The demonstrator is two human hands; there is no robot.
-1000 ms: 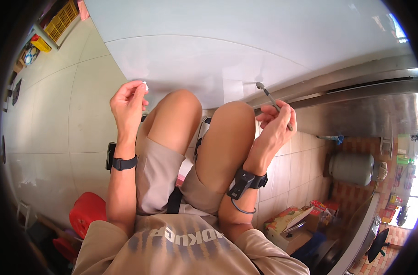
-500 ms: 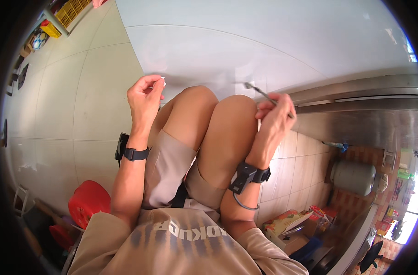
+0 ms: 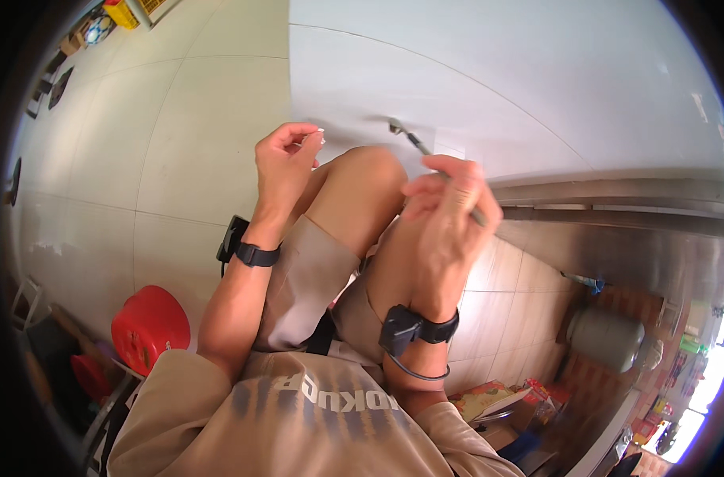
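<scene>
My left hand is raised beside my left knee, its fingertips pinched together on a small white piece, mostly covered by the fingers. My right hand, slightly blurred, is above my right knee and wraps round the dark handle of a slim tool with a small metal head. That head points up and left, in front of a smooth pale panel; whether it touches the surface I cannot tell. The tool's exact kind is unclear.
Steel-coloured ledges run along the right. A red plastic basin is at my left elbow. Beyond my right arm are a grey gas cylinder and an open box of packages. Yellow crates are at the far left.
The view has shifted. My right hand with the tool has come left, closer to my left hand, and the tool's head has risen. My left hand still pinches the white piece.
</scene>
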